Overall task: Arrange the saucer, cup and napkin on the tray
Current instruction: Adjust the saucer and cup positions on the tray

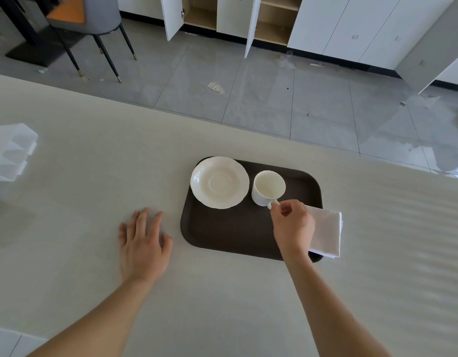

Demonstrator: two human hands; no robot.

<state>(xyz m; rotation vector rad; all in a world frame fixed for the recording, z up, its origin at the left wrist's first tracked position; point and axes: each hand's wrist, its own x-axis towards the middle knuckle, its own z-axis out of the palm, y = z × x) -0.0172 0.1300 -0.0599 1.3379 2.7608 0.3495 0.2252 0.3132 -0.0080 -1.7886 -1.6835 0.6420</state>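
Observation:
A dark brown tray (pixel 230 233) lies on the pale table. A white saucer (pixel 219 182) rests on its far left corner, overhanging the rim a little. To its right an empty white cup (pixel 268 187) stands upright on the tray. My right hand (pixel 292 224) pinches the cup's handle at the near right side. A folded white napkin (pixel 326 231) lies over the tray's right edge, partly hidden under that hand. My left hand (pixel 143 242) lies flat on the table, fingers spread, left of the tray and holding nothing.
A clear plastic container (pixel 10 152) sits at the table's far left. The table's far edge (pixel 248 128) runs just behind the tray, with grey floor, a chair (pixel 94 24) and open white cabinets (pixel 248 16) beyond.

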